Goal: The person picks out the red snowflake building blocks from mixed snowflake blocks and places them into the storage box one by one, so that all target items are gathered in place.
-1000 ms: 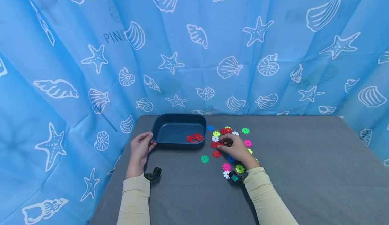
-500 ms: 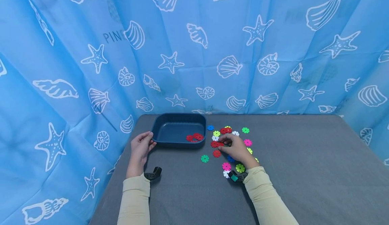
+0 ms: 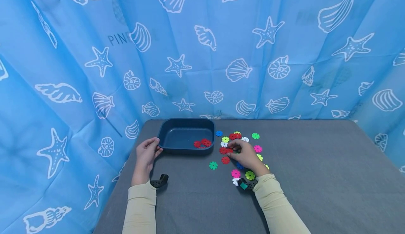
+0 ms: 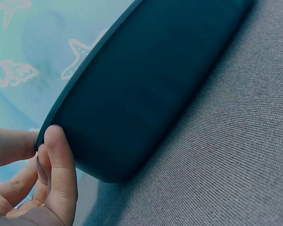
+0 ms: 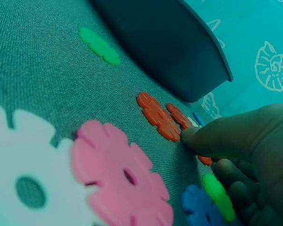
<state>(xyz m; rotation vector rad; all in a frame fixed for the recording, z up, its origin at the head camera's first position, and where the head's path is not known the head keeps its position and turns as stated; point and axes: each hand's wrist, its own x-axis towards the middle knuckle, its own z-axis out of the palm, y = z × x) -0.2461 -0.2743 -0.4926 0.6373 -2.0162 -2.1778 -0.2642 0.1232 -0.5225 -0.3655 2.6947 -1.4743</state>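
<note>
Apart, left hand (image 3: 146, 156) gripping tray rim (image 3: 186, 150), right hand (image 3: 246, 156) pinching red disc (image 3: 230, 150)

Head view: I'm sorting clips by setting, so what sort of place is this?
Probably an indoor tabletop workspace, perhaps curtained off for recording: a gray cloth-covered table, a blue seashell-print curtain hanging behind it, and a dark blue tray beside scattered colorful discs.

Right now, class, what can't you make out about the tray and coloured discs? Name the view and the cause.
Right wrist: whether the right grip pinches a red disc; the thumb covers the contact.
Head: how many red discs lie in the tray; they overlap and look small.
Left wrist: the tray's inside; its outer wall blocks it.
Right wrist: the full outline of the white disc; the picture edge cuts it.
</note>
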